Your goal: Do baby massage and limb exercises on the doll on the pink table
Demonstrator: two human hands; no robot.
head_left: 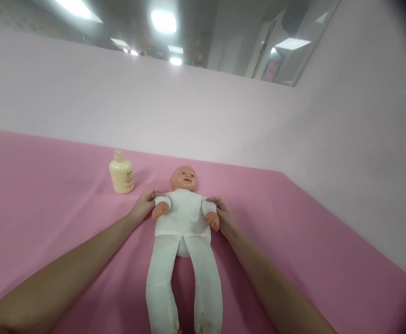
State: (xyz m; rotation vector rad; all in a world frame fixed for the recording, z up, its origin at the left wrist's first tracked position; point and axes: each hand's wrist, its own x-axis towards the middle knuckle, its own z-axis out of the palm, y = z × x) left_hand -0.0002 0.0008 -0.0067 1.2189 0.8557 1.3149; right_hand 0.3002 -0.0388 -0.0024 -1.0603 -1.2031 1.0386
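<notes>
Pink covers the counter [279,208], and on it a white-clad baby doll [182,215] lies on its back, head toward the pale wall [147,106], legs toward the person. The left hand [143,205] curves against one sleeve [163,201] near the shoulder, the right hand [225,219] against the other; from where I stand, I can't tell whether either actually grips. A cream pump bottle [121,177] stands upright near the left hand, apart from the doll.
</notes>
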